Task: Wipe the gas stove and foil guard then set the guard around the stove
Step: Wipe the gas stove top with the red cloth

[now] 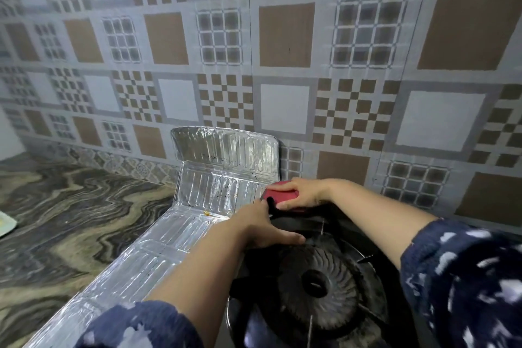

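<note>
The black gas stove [319, 285] fills the lower right, its round burner and pan support in view. The silver foil guard [223, 158] stands folded along the stove's left side and behind it, its rear panel leaning on the tiled wall. My right hand [299, 192] is closed on a red cloth [278, 193] at the stove's back left corner, next to the guard's rear panel. My left hand [262, 226] rests on the stove's left rear edge against the pan support, fingers spread and thumb out.
A marbled grey-brown counter [70, 220] stretches to the left. A pale object [7, 224] lies at the far left edge. The patterned tiled wall [285, 37] rises right behind the stove and guard.
</note>
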`<state>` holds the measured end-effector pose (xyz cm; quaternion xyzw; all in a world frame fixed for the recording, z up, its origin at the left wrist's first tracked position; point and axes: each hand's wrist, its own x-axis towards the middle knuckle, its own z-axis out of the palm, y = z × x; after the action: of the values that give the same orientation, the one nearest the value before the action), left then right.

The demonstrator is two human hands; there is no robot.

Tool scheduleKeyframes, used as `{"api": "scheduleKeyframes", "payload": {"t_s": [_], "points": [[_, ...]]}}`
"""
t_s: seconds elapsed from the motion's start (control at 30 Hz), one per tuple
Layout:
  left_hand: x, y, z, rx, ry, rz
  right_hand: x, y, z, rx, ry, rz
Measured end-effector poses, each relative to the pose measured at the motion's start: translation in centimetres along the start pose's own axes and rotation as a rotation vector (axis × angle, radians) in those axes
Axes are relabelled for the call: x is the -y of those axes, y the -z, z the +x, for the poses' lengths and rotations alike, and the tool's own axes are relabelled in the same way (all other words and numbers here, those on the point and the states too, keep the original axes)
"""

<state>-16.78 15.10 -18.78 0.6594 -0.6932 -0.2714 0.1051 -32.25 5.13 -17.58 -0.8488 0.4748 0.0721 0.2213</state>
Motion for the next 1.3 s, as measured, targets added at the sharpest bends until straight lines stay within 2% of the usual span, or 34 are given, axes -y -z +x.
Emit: {"api": "scheduleKeyframes", "payload": {"t_s": [0.13, 0.23, 0.37, 0.6, 0.73, 0.83, 0.93, 1.07, 1.3], "points": [[-0.2, 0.2, 0.3, 0.006, -0.007, 0.019, 0.1, -0.1, 1.7, -0.081, -0.036, 0.027], [-0.5, 0.4, 0.3, 0.012, -0.004, 0.052, -0.1, 0.1, 1.5, -0.057, -0.078, 0.063], [-0.7, 0.7, 0.2, 0.032, 0.021, 0.081, -1.7, 0.2, -1.0, -0.040, -0.145, 0.098], [-0.5, 0.5, 0.0, 0.027, 0.010, -0.022, -5.0, -1.2, -7.5, -0.040, -0.205, 0.120], [-0.8, 0.5, -0.9, -0.014, -0.067, 0.020, -6.1, -2.9, -11.7, -0.159, -0.290, 0.144], [-1.5, 0.5, -1.7, -0.111, -0.194, 0.198, -6.6, -4.5, -14.9, -0.358, -0.410, 0.128], [-2.5, 0.2, -3.4, -0.166, -0.291, 0.271, -5.9, -6.0, -18.6, -0.469, -0.528, 0.105], [-2.6, -0.5, -6.2, -0.104, -0.393, 0.294, -3.2, -7.8, -23.7, -0.452, -0.663, 0.125], [-1.5, -1.2, -11.3, -0.074, -0.452, 0.286, 3.5, -13.8, -28.0, -0.524, -0.715, 0.094]]}}
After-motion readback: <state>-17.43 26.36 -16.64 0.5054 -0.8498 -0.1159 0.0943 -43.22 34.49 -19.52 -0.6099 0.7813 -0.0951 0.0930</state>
